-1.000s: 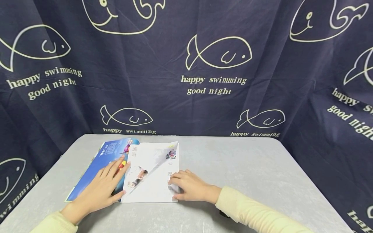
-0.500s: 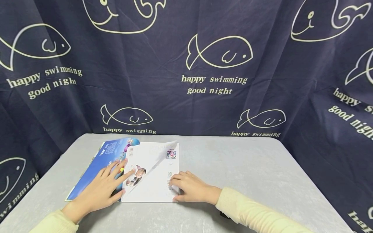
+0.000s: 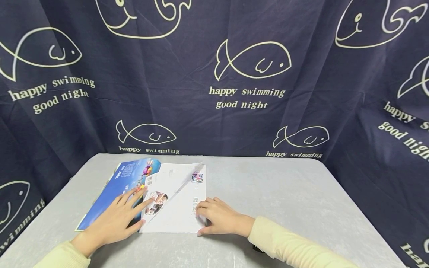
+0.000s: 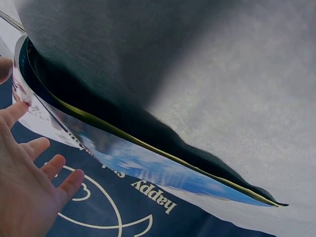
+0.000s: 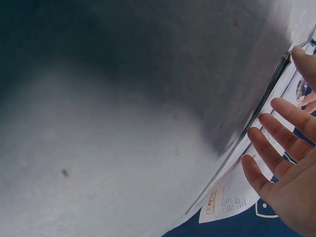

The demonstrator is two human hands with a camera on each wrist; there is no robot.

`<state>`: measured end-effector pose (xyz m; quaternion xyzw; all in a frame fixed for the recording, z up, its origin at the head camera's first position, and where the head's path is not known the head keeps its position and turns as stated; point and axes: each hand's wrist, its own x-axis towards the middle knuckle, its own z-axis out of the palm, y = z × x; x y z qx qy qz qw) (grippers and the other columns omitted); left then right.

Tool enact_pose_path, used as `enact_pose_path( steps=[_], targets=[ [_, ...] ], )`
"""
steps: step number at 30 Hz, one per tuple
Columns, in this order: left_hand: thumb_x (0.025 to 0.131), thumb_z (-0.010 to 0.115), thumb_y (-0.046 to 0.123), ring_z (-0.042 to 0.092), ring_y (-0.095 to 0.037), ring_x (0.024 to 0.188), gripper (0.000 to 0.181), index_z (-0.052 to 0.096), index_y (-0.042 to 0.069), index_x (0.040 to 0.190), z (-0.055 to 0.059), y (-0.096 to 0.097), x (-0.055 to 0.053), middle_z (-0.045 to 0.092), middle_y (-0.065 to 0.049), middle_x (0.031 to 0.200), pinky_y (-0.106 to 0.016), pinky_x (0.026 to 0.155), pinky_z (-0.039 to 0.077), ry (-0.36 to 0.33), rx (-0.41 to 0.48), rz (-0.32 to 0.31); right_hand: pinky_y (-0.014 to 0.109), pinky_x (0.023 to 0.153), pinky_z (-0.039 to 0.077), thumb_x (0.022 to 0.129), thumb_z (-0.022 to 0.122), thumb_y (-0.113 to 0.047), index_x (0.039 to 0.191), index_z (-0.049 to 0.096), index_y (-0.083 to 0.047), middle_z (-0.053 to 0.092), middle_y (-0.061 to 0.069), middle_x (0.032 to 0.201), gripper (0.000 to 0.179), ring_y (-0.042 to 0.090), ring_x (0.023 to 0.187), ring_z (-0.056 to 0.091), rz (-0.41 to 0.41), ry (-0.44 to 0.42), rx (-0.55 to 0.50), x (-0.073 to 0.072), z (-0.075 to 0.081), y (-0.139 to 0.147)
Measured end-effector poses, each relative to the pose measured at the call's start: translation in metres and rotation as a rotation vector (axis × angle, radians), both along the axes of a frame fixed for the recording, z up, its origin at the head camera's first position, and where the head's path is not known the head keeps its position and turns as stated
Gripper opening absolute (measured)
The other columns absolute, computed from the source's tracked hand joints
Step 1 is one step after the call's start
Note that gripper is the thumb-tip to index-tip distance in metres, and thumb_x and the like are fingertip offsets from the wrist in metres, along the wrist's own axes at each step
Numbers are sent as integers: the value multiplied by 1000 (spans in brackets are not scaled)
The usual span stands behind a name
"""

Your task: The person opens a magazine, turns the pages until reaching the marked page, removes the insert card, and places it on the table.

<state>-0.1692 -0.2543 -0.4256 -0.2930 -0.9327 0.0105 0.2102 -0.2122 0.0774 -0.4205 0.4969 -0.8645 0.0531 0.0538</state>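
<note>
An open magazine [image 3: 181, 219] lies on the table, with a blue printed page on its left and mostly white pages on its right. One white page lifts along a diagonal, its loose corner standing near the top right. My left hand [image 3: 117, 217] rests spread over the inner part of the blue page, index finger reaching onto the white page by a round photo. At the right edge, fingers of my right hand [image 3: 222, 217] touch the white page, with the thumb at the lower corner. In the right wrist view those fingers are apart and loosely bent beside the page edges.
The magazine sits on the left half of a grey table [image 3: 285, 193]. A dark blue curtain [image 3: 201, 123] with fish drawings and lettering hangs behind and at both sides. A small black object [image 3: 257, 248] shows under the right sleeve.
The lifted white page has shifted slightly and its round photo shows more fully. My left index finger has moved onto that page, and the right thumb has slid slightly down.
</note>
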Motion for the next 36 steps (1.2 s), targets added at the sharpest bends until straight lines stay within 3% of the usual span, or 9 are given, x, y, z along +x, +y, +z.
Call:
enact_pose_path(
  steps=[6, 16, 22, 26, 36],
  targets=[
    [76, 62, 52, 37, -34, 124, 66, 47, 24, 133, -2, -1, -1, 44, -12, 137, -53, 89, 35, 5, -6, -6, 23, 78, 39, 73, 65, -56, 96, 61, -22, 58, -10, 111, 41, 6, 95, 49, -12, 39, 30, 1, -2, -1],
    [71, 67, 48, 40, -35, 122, 72, 48, 16, 133, -3, -1, -3, 41, -14, 139, -51, 87, 37, 65, -13, -35, 22, 78, 38, 73, 66, -54, 96, 61, -22, 59, -10, 110, 40, 6, 94, 50, -9, 36, 19, 2, 0, -1],
    [70, 67, 46, 36, -34, 126, 79, 38, 20, 139, -2, 1, -2, 32, -12, 146, -50, 90, 34, 25, 2, -17, 25, 81, 40, 74, 65, -53, 97, 61, -22, 59, -10, 110, 39, 6, 95, 50, -11, 11, 20, 2, 2, -1],
    [70, 64, 43, 33, -36, 127, 77, 39, 21, 139, -2, 1, -4, 29, -12, 148, -52, 92, 31, 47, 20, -39, 24, 81, 40, 75, 64, -53, 98, 62, -22, 60, -10, 109, 39, 5, 95, 51, -12, -4, 26, 1, 3, -1],
    [69, 61, 37, 32, -36, 127, 65, 50, 21, 132, -5, -1, -7, 36, -12, 144, -49, 94, 25, 105, 27, -97, 30, 83, 42, 80, 63, -41, 99, 63, -22, 61, -9, 107, 27, 5, 94, 52, -5, -33, 26, 1, 6, -1]
  ],
)
